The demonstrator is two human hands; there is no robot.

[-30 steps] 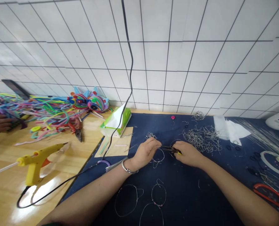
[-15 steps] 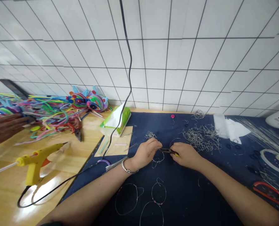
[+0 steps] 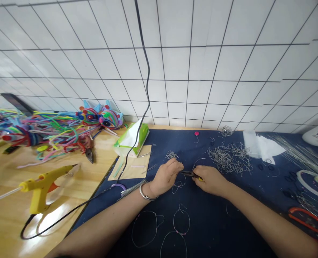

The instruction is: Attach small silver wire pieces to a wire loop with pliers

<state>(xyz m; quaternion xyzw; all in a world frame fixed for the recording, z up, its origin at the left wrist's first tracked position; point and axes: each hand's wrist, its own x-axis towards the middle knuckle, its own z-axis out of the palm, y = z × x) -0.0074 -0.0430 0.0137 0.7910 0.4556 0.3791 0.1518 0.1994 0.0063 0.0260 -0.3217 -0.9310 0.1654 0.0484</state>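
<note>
My right hand (image 3: 210,181) is closed round small pliers (image 3: 188,173) with dark jaws and a yellow handle. The jaws point left, reaching the fingertips of my left hand (image 3: 166,176). That left hand is pinched on a thin metal wire, whose looped part (image 3: 179,186) hangs below the pliers. What the jaws grip is too small to make out. Nearer to me on the dark blue cloth (image 3: 210,229) lie thin wire rings, one of them a ring with pink beads (image 3: 182,233). Just beyond my left hand sits a small heap of bent wire pieces (image 3: 172,154).
To the right are a tangle of wire loops (image 3: 229,157), straight wires (image 3: 304,152) and red-orange handles (image 3: 308,220). At left stand a yellow glue gun (image 3: 42,186), a tissue pack (image 3: 133,139) and colourful woven pieces (image 3: 110,116). A black cable (image 3: 148,79) hangs across the middle.
Another person's hand at the far left has drawn back from a colourful woven piece, which now shows. My two hands and the pliers stay almost in place, shifting slightly left.
</note>
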